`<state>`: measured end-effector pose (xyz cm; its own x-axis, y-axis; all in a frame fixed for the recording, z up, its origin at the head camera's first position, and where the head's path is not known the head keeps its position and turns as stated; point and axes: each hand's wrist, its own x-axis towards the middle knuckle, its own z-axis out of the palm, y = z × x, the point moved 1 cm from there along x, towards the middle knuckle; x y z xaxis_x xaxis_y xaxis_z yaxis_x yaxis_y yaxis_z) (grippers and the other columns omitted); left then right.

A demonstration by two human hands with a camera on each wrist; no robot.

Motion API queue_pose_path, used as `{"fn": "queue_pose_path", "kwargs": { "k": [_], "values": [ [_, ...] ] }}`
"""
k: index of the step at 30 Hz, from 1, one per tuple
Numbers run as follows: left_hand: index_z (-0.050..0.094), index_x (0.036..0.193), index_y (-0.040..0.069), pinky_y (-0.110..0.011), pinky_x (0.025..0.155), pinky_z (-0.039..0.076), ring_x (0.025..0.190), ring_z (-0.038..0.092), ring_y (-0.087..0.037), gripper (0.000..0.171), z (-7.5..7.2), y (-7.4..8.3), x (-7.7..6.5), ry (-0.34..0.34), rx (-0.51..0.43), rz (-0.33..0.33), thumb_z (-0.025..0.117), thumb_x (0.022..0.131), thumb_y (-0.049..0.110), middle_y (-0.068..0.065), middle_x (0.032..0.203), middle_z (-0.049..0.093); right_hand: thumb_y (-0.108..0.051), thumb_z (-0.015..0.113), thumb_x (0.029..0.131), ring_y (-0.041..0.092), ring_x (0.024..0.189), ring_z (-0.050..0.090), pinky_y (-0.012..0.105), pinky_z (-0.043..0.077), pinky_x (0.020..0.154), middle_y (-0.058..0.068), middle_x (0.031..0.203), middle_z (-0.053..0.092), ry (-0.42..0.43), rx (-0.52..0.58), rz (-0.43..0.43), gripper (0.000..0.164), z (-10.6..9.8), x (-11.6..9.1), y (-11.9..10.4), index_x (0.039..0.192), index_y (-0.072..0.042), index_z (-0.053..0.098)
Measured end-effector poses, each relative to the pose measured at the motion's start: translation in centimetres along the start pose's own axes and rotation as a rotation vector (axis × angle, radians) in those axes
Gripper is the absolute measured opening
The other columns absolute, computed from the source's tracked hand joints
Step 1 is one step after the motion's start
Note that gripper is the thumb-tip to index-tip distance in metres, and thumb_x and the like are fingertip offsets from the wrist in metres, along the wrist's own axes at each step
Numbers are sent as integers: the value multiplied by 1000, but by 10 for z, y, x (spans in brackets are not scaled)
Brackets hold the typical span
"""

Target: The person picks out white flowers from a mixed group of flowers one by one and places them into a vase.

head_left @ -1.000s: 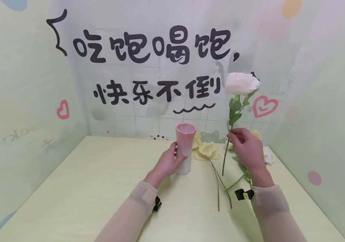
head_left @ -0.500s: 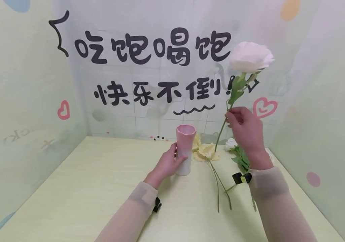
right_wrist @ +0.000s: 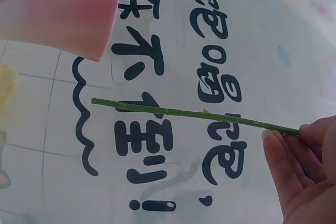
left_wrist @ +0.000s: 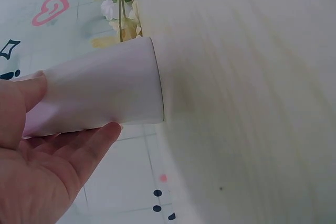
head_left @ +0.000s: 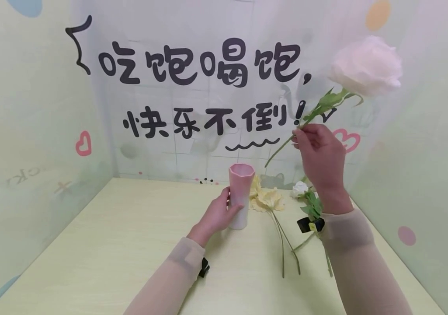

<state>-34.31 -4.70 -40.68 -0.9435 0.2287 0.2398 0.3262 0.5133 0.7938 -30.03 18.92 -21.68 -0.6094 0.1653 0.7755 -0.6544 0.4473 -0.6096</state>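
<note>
A pink-to-white vase [head_left: 241, 192] stands upright on the table, and my left hand [head_left: 217, 213] grips its side with the thumb in front. The left wrist view shows the vase's pale lower part [left_wrist: 113, 85] between thumb and fingers. My right hand [head_left: 323, 159] pinches the green stem of a large pale pink-white flower [head_left: 367, 65] between thumb and fingers, raised above the table. The stem tilts, bloom up to the right, its cut end [right_wrist: 97, 101] pointing down left. That end is up and to the right of the vase's rim, apart from it.
Yellow flowers [head_left: 269, 199] lie right of the vase, their stems toward the front. Farther right lies a white flower [head_left: 300, 189] with green leaves [head_left: 312, 205], partly hidden by the right arm. A printed wall [head_left: 192, 157] rises behind the table [head_left: 90, 245], with side walls left and right.
My right hand has lifted the flower higher, and its bloom has swung up to the right while the stem's lower end moved up and left. The left hand and vase stay in place.
</note>
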Motion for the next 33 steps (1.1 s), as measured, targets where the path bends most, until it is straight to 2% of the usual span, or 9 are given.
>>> {"fn": "queue_pose_path", "kwargs": {
  "k": [7,14,20,24,28,33],
  "values": [
    [33,167,-2,-59,123,50,148,58,-45,72,0,0,-1,-2,-3,7,65,112,31,-26,166,51,-13,76,105,-2,84,78,18,66,80,24,103,81,11,106,-34,20,16,-4,-4,110,6,76],
    [32,168,-1,-59,123,50,148,58,-45,72,-1,1,-1,-9,-12,5,65,112,31,-26,167,50,-9,75,104,-1,84,78,21,67,81,24,103,82,-50,143,-18,15,32,-12,-5,109,6,75],
    [33,167,-2,-59,123,50,148,58,-45,72,-1,1,-3,-11,-15,6,66,111,30,-26,166,51,-15,76,105,-2,79,75,14,62,76,16,99,84,-140,10,-7,15,45,-22,3,111,-2,78],
    [33,167,-2,-59,123,50,148,58,-45,72,-1,1,-4,-11,-13,6,65,112,30,-26,167,50,-21,74,106,14,82,78,14,57,73,13,98,84,-199,-111,6,17,53,-28,11,113,-6,79],
    [33,167,-1,-59,123,51,148,58,-45,71,-2,1,-4,-8,-23,14,65,112,30,-26,166,50,-23,73,107,28,89,79,24,59,76,14,101,84,-266,-160,50,20,62,-34,20,115,-5,78],
    [34,166,-2,-59,121,52,147,59,-46,70,-2,0,-3,-13,-28,25,66,112,29,-27,165,52,-26,70,108,30,96,75,40,60,81,13,109,83,-381,-222,103,24,73,-42,30,120,-7,77]
  ]
}}
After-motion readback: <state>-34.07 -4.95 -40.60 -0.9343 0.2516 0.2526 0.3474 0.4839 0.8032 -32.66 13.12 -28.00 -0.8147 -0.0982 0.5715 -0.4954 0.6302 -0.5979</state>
